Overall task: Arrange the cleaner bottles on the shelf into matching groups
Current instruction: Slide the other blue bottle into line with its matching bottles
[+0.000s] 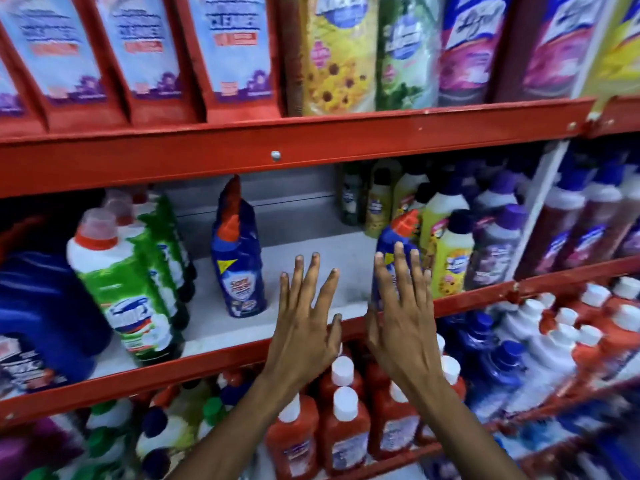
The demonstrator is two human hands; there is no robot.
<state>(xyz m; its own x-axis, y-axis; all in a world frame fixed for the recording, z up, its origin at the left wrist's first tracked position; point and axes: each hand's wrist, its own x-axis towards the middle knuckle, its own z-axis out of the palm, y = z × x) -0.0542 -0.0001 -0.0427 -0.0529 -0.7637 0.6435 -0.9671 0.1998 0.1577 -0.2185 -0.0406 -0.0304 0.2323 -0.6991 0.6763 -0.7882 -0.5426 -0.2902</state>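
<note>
A red metal shelf (311, 140) in a shop aisle carries rows of cleaners. On its middle tier, bare grey board lies between green bottles (135, 282) at the left and yellow ones (446, 247) at the right, probably cleared for regrouping. One blue bottle (239, 258) stands alone there. The right hand (401, 306), fingers spread, rests against a second blue bottle (394, 251), likely nudging it toward its match. The left hand (304, 317) hovers open, holding nothing.

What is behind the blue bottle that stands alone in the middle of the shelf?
Behind the front blue bottle stands a second matching bottle; only its red cap and shoulder show. Past them is the grey back panel. The rear bottle's body and label are covered.
</note>
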